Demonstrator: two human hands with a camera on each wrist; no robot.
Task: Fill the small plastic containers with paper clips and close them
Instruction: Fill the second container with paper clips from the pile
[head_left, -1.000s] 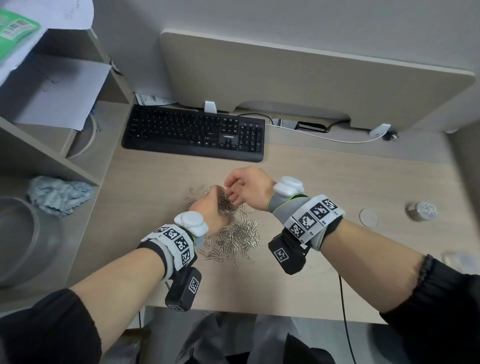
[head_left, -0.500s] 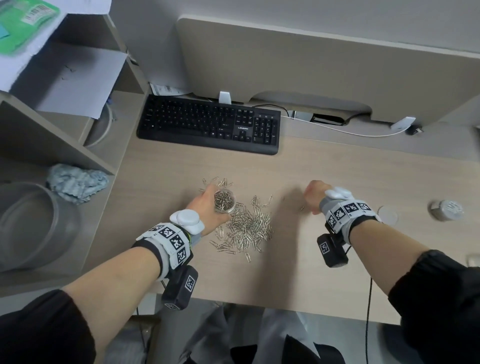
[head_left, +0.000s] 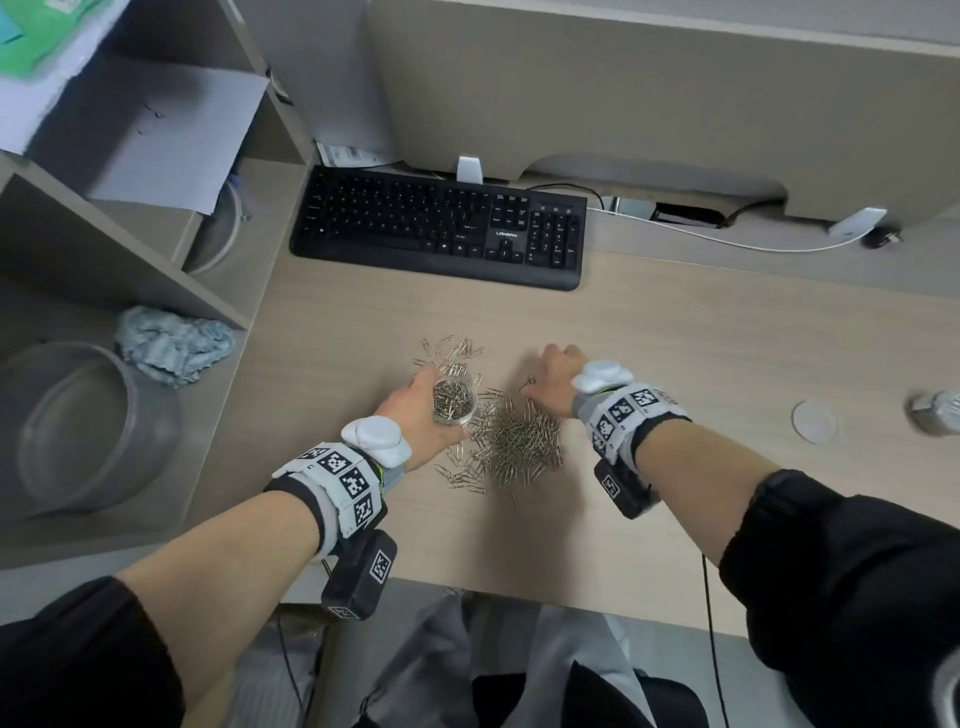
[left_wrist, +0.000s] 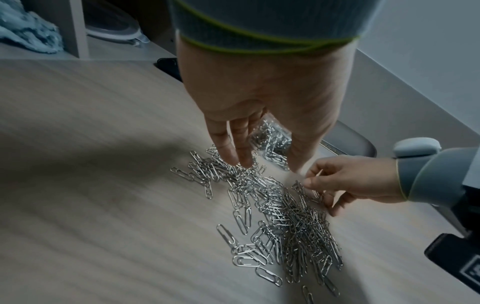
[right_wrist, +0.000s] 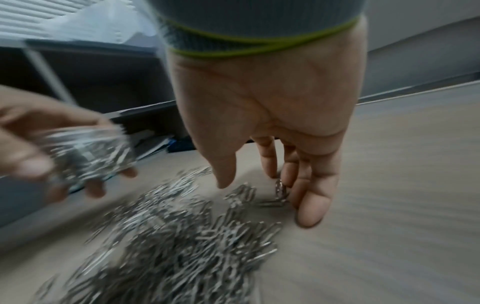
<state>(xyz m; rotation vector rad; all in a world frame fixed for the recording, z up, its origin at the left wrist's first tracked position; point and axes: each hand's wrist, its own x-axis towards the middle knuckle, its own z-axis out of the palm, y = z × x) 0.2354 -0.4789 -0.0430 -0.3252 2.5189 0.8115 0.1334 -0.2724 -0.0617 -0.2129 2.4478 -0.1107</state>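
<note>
My left hand (head_left: 423, 402) grips a small clear plastic container (head_left: 454, 399) packed with paper clips and holds it just above the desk. From the left wrist the container (left_wrist: 272, 142) shows between the thumb and fingers. A loose pile of silver paper clips (head_left: 519, 447) lies on the desk between my hands. My right hand (head_left: 545, 382) is at the pile's far right edge, its fingers curled down and pinching a few clips (left_wrist: 301, 188). The right wrist view is blurred; one clip (right_wrist: 280, 189) stands against the fingers there.
A round white lid (head_left: 814, 421) lies on the desk to the right, and a closed small container (head_left: 935, 413) sits at the right edge. A black keyboard (head_left: 441, 226) stands behind the pile. Shelves with a blue cloth (head_left: 171, 343) are on the left.
My right hand left the container's mouth, swung out to the right, then came back to the pile's right edge. The left hand kept holding the container.
</note>
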